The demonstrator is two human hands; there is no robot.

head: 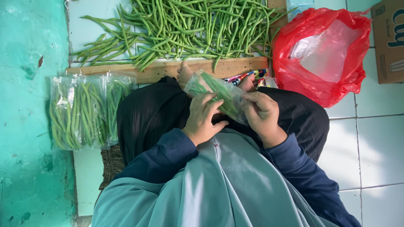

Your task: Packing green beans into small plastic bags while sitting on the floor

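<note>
Both hands close on a clear bag of green beans (pixel 216 94) over the lap.

Left hand (pixel 204 117) grips its side, right hand (pixel 261 114) pinches the open end (sealing looks next, needing a firm twist); packed bags (pixel 84 111) lie left, loose beans (pixel 185 27) ahead.

Bright, even daylight; soft shadows. Glare on the red plastic bag (pixel 322 56) at upper right and on the floor tiles (pixel 378 143) at right. Focus sharp throughout.
</note>
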